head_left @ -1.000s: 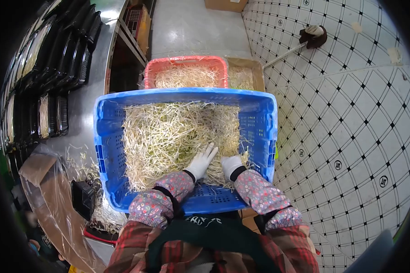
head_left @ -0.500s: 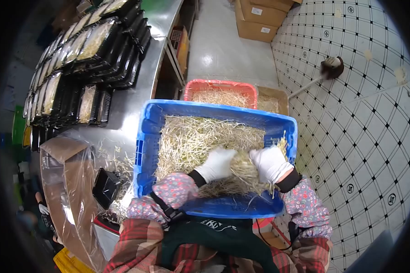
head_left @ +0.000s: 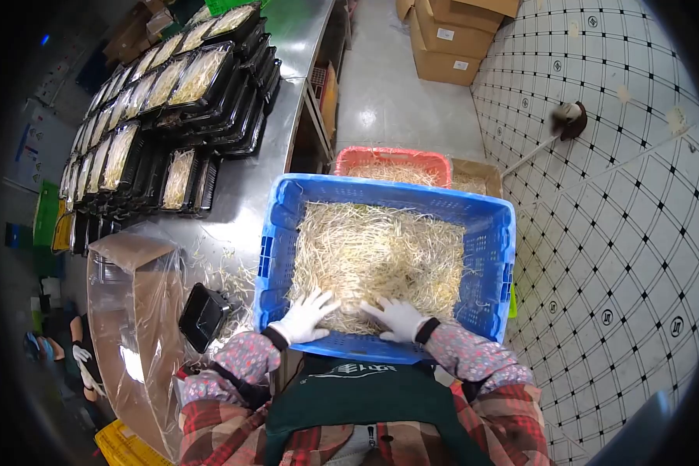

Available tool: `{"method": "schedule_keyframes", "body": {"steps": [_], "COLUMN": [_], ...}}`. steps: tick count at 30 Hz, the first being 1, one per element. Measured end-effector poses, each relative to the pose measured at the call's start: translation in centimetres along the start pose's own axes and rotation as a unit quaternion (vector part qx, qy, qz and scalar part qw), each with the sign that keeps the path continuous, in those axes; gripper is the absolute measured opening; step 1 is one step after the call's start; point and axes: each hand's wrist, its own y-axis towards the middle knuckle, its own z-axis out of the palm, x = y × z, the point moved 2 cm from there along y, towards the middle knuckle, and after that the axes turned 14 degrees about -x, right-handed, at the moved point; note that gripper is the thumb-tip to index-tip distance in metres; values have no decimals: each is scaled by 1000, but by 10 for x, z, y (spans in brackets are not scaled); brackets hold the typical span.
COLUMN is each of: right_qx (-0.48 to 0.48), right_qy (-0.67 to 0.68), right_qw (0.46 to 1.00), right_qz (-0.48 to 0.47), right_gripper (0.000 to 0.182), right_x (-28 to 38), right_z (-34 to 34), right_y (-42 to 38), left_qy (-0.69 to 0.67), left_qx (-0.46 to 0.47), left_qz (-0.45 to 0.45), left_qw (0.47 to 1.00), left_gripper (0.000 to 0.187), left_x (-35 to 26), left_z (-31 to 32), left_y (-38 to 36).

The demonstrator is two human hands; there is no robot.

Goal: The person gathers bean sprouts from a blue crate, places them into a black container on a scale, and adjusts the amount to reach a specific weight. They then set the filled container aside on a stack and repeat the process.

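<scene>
Blue crate (head_left: 279, 233): sprouts (head_left: 365, 241), likely light, fragile; scoop beneath.
Left hand (head_left: 304, 317), right hand (head_left: 400, 318): mine, spread open on sprouts, near edge.

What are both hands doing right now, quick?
Left hand: open, fingers spread on the sprouts, no clump visible in it.
Right hand: open too, fingers spread on the sprouts, no clump visible.
</scene>
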Motion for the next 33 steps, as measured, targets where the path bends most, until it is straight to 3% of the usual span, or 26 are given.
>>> {"method": "schedule_keyframes", "body": {"steps": [3,4,5,6,8,10,12,14,16,18,19,20,21,22,24,26,27,29,30,32,33], "right_qx": [47,80,111,-53,-255,-432,-346,-98,-75,-30,10,-62,-92,-247,-417,-192,-149,-73,-39,-67,-157], "right_qy": [90,143,195,222,160,-33,-72,-10,71,138,199,200,196,156,-36,-28,-86,82,189,234,224], "right_qw": [994,986,973,972,950,898,932,993,995,990,979,975,964,945,904,973,981,991,978,950,941], "right_qz": [-33,7,47,49,79,79,78,69,-1,25,48,75,152,147,85,122,85,78,77,196,198], "right_gripper": [71,61,53,41,37,50,56,59,58,56,55,50,45,43,44,59,71,59,56,52,57], "right_x": [-20,-21,-24,-28,-31,-31,-34,-17,-17,-20,-23,-33,-38,-48,-59,-32,-26,-28,-32,-46,-64], "right_z": [0,-26,-44,-54,-80,-73,-22,2,19,-8,-28,-42,-62,-62,-38,-23,-2,-14,-25,-68,-73], "right_y": [-5,6,16,25,59,85,89,63,35,35,41,49,63,77,94,88,77,53,49,62,75], "left_qy": [-189,-214,-205,-195,-198,-78,1,-42,-80,-172,-152,-128,-151,-171,2,-9,-24,-60,-121,-165,-195], "left_qx": [95,153,128,104,-65,-323,-151,-49,20,83,130,175,43,-90,-284,-113,-90,-22,-37,-9,-106], "left_qz": [16,-62,-94,-124,-148,-52,-53,2,19,29,-28,-82,-91,-98,-49,-57,-36,-34,-33,-163,-179], "left_qw": [977,963,966,967,967,942,987,998,996,981,979,973,983,976,957,992,995,997,991,973,959], "left_gripper": [49,44,42,40,44,52,57,56,55,52,52,51,52,53,56,61,62,59,53,49,49], "left_x": [28,21,26,28,33,27,27,27,20,26,24,23,29,39,48,55,51,38,45,44,54], "left_z": [-3,-35,-43,-49,-45,-33,2,22,7,-12,-33,-48,-47,-38,-13,24,26,-5,-10,-47,-45], "left_y": [-14,-2,13,26,62,92,85,52,21,19,36,56,74,91,116,103,86,63,57,72,85]}}
